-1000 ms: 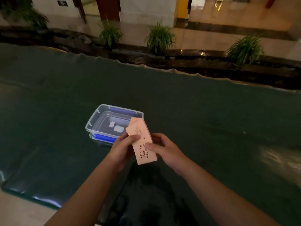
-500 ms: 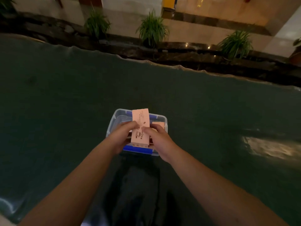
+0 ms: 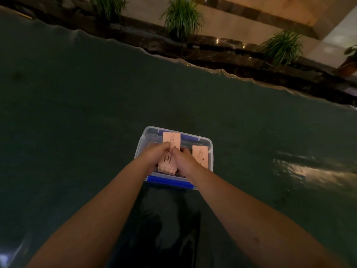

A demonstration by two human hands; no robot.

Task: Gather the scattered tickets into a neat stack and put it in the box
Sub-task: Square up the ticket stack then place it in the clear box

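A clear plastic box [image 3: 210, 149] with blue clips stands on the dark green table cover. A stack of pink tickets [image 3: 170, 151] is held over the box, its far end above the back wall. My left hand [image 3: 154, 156] grips the stack's left edge and my right hand [image 3: 183, 159] grips its right edge, thumbs meeting on top. A second pink ticket shape [image 3: 201, 156] shows at the box's right side; I cannot tell whether it is a ticket inside or a reflection in the wall.
The green cover [image 3: 77, 113] spreads wide on both sides of the box. Its far edge [image 3: 222, 71] borders a dark stone ledge with potted plants [image 3: 183, 16]. A glare patch [image 3: 309, 171] lies at the right.
Both hands have carried the ticket stack from in front of the box to over it and lowered it toward the inside. The view has tilted and moved closer.
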